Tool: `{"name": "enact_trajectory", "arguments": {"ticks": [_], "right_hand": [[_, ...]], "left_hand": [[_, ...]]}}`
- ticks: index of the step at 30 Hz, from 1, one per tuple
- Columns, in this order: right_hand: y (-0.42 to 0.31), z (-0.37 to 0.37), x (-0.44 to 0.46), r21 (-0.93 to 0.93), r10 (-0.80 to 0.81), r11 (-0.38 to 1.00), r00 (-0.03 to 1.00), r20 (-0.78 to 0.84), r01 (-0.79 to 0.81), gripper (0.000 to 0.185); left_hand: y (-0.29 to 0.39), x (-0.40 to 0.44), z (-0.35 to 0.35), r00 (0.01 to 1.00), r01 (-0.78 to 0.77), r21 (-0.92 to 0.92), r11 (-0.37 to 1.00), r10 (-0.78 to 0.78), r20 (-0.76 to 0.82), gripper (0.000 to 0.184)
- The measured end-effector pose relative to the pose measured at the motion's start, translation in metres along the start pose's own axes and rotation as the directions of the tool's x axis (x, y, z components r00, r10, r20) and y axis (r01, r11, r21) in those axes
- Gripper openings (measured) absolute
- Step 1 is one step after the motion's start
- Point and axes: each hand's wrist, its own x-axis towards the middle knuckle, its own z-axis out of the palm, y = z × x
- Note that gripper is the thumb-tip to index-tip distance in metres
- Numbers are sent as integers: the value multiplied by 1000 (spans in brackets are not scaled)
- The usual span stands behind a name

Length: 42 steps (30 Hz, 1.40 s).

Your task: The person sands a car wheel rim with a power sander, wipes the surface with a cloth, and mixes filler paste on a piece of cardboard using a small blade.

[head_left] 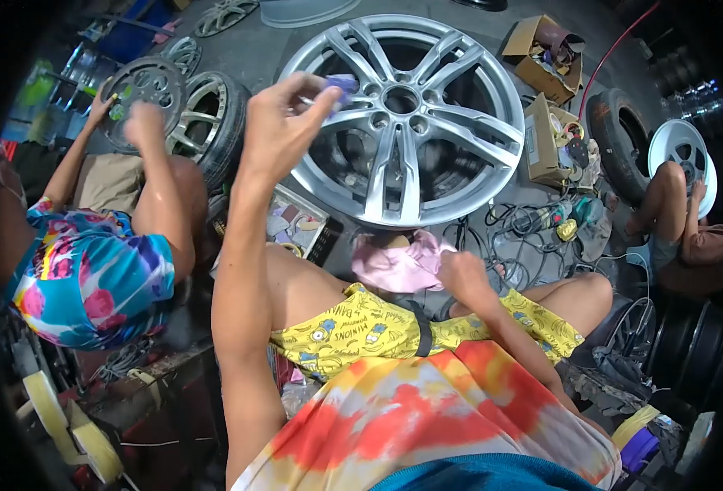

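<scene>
My left hand (284, 123) is raised at the left side of a silver alloy wheel (401, 155), pinching a small purple piece (342, 84) between thumb and fingers. The wheel lies face up in front of me, with double spokes and a hub hole in its middle. Below its near rim, my right hand (466, 280) is closed at the edge of a pink cloth (398, 260). Its fingers are partly hidden, and whether they grip the cloth is hard to make out.
At the left a person (91, 270) holds a grey wheel (142, 102). Another person sits at the far right with a wheel (682, 164). Cardboard boxes (542, 69), a tyre (619, 143), tangled cables (505, 245) and a tray of discs (296, 225) surround the silver wheel.
</scene>
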Motion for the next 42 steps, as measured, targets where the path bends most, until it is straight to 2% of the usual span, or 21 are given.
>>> {"name": "enact_trajectory", "arguments": {"ticks": [2,3,4,6,8,10,12,14,15,18,20,22,23,24,25,26,28,31,37,40,42], "right_hand": [[4,-6,-2,-10,55,998,997,47,-54,16],[-3,-23,-1,209,55,977,996,-66,-40,19],[-9,-39,3,415,81,910,982,-172,-2,22],[-22,-60,10,640,210,765,967,-143,-72,22],[-26,-67,19,877,262,480,950,-168,23,17],[-27,-83,27,935,293,324,924,-245,146,23],[-24,-100,29,941,317,297,912,-260,165,29],[-26,-106,32,966,366,135,895,-254,219,33],[-25,-107,32,964,312,77,912,-266,255,30],[-19,-105,30,955,234,112,927,-294,274,20],[-15,-100,29,957,254,81,923,-290,279,18],[-13,-100,18,959,324,156,905,-277,237,19],[-5,-94,12,959,328,162,904,-276,234,19],[12,-82,5,971,360,186,909,-212,153,20],[25,-69,-2,976,396,207,906,-149,70,21],[32,-55,-7,975,403,214,903,-149,65,21],[34,-37,-13,987,438,140,888,-136,83,22],[12,-32,-2,988,444,107,883,-149,113,22],[-16,-16,31,975,526,157,823,-215,155,23],[-20,-8,33,971,577,215,789,-213,105,23],[-23,-3,31,970,586,206,777,-230,132,24]], "left_hand": [[10,1,18,993,33,-23,999,-31,110,20],[2,1,31,986,-7,-102,995,24,166,20],[0,2,43,973,-5,-215,977,55,225,20],[26,-1,55,928,58,-140,988,-2,372,20],[32,-1,74,888,84,-82,993,-37,459,20],[42,-4,93,869,17,-227,974,98,486,20],[53,-9,114,806,157,-326,932,70,588,19],[62,-17,122,774,133,-325,936,107,624,18],[65,-21,123,767,133,-320,938,107,632,18],[65,-24,123,698,155,-257,954,78,712,22],[59,-27,122,664,168,-297,940,115,739,26],[60,-27,103,770,5,-262,965,164,617,31],[64,-24,85,819,-14,-153,988,99,566,32],[69,-20,65,863,-26,-40,999,43,504,33],[58,-15,51,915,-86,-4,996,81,396,34],[45,-9,38,951,-139,37,990,123,284,34],[30,-1,12,982,-35,134,990,9,186,35],[15,3,0,984,35,240,970,-75,162,35],[31,-7,14,969,-78,227,971,21,246,39],[31,-6,13,970,-55,265,963,-12,244,39],[31,-7,14,970,-55,272,961,-13,242,38]]}}
